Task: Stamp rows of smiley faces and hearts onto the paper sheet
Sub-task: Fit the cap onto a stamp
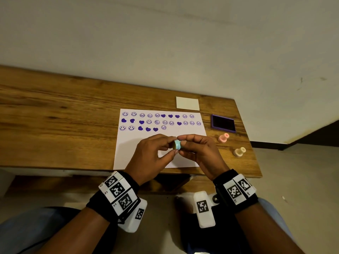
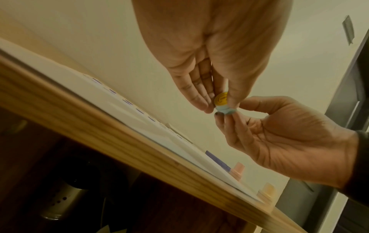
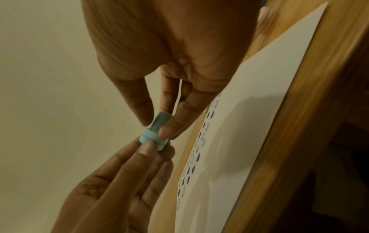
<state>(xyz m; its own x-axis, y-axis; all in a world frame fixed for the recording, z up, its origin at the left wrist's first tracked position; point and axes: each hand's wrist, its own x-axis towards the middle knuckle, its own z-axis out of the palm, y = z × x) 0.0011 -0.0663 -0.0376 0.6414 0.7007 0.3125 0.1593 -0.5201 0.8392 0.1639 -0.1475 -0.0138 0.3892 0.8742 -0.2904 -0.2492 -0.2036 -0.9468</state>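
Both hands meet above the lower half of the sheet (image 1: 161,143), holding one small blue stamp (image 1: 177,145) in the air between them. The stamp lies on its side, its long axis running left to right, roughly level with the table (image 1: 55,110). Its yellow face (image 2: 221,99) points toward the left hand (image 1: 152,156); its narrower handle end points into the right hand (image 1: 200,153).

The left hand's fingers (image 3: 146,147) pinch the broad collar at the face end, thumb on one side and fingertips on the other. The right hand's thumb and fingers (image 3: 173,126) close round the handle. Neither hand touches the sheet. Both wrists are raised clear of the table's near edge, palms turned inward toward each other.

On the sheet, two full rows of purple smileys and hearts are printed; a third row stops at a smiley just left of the middle, and the part to its right is blank. That gap lies just beyond the fingers, farther from the person.

The ink pad (image 1: 223,123) sits open to the right of the sheet, nearer the right hand. Judged from this, the stamp must be turned face down before inking or printing, and the right hand is the better placed to do it.

A pink stamp (image 1: 223,138) and a beige stamp (image 1: 239,152) lie on the table right of the sheet, below the pad.
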